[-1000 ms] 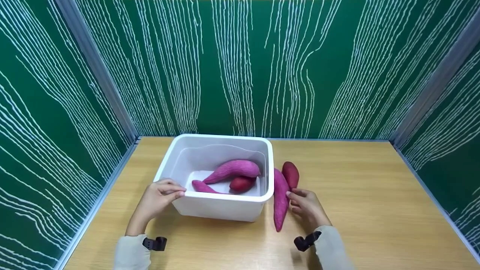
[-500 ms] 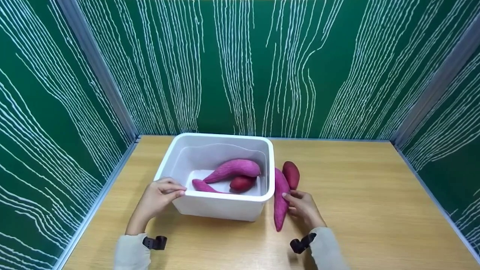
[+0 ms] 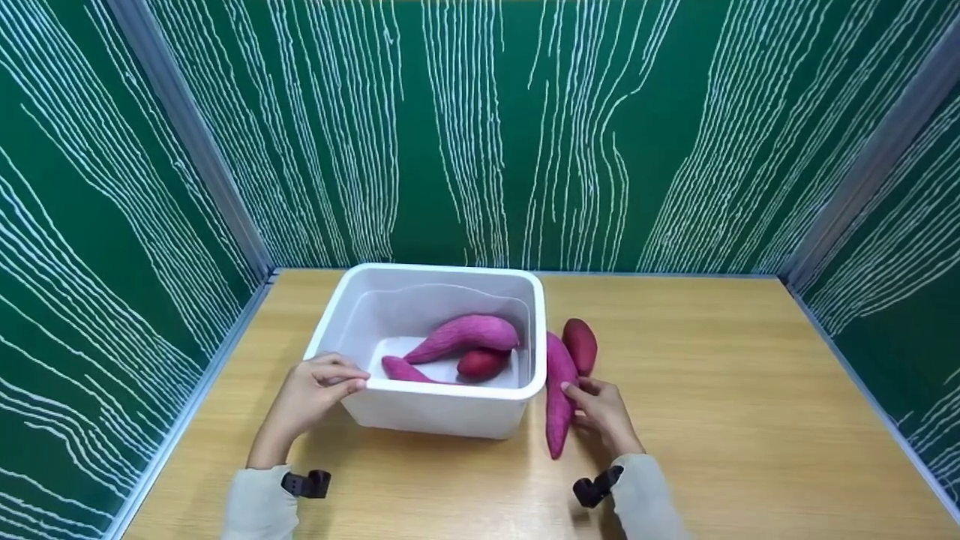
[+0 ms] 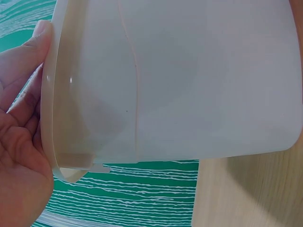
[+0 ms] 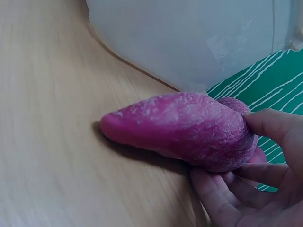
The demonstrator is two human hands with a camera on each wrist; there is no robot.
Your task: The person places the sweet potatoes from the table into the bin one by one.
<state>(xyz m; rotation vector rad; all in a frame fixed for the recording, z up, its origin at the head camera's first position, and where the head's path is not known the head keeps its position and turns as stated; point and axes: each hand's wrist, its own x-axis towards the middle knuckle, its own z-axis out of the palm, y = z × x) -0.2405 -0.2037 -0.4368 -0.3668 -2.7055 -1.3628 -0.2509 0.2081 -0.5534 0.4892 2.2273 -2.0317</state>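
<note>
The back wall [image 3: 420, 135], green with white lines, stands behind the wooden surface [image 3: 712, 397]; both are unchanged. The white bin [image 3: 442, 412] stands at the left of the surface, its position unaltered from a second ago. Its contents match the earlier frames: a large pink sweet potato [image 3: 469, 331], a second one [image 3: 405, 368] partly hidden by the near wall, and a red sweet potato [image 3: 482, 364].

The outer pink sweet potato [image 3: 559, 412] lies lengthwise just beside the bin's right wall, narrow end toward the person. Whether any part is raised cannot be told.

Left grip [image 3: 315, 391]: thumb and fingers pinching the rim at the near left corner; unchanged.

Right grip [image 3: 606, 411]: altered. A second ago the thumb was at the potato's right edge; now it lies over the top, fingers along the right side and underneath, holding the middle portion. The potato therefore sits between thumb and fingers.

Outer red sweet potato [image 3: 580, 346]: beyond the fingers, unmoved.
</note>
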